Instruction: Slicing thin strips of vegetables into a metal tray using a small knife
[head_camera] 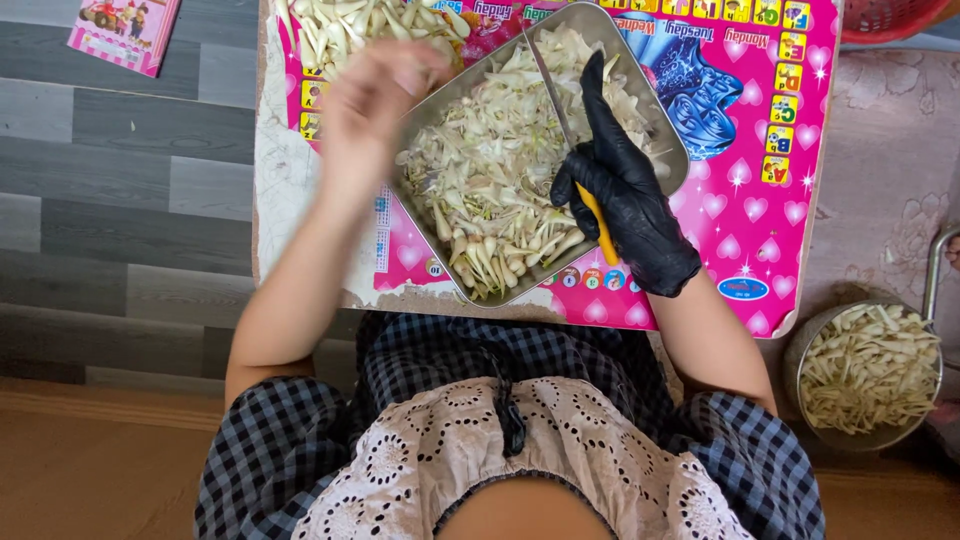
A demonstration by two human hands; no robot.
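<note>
A rectangular metal tray (pixel 668 128) lies tilted on a pink printed mat (pixel 745 210) and is heaped with pale sliced vegetable pieces (pixel 490 180). My right hand (pixel 625 195), in a black glove, grips a knife with a yellow handle (pixel 598 222); its blade (pixel 552 85) reaches up over the tray, my index finger along it. My bare left hand (pixel 375 100) hovers blurred at the tray's upper left edge, fingers bunched; whether it holds a piece is unclear.
A loose pile of uncut pale pieces (pixel 370 25) lies on the mat beyond the tray. A round metal bowl (pixel 868 375) of cut pieces sits on the floor at right. A pink booklet (pixel 122 32) lies top left, a red basket (pixel 885 18) top right.
</note>
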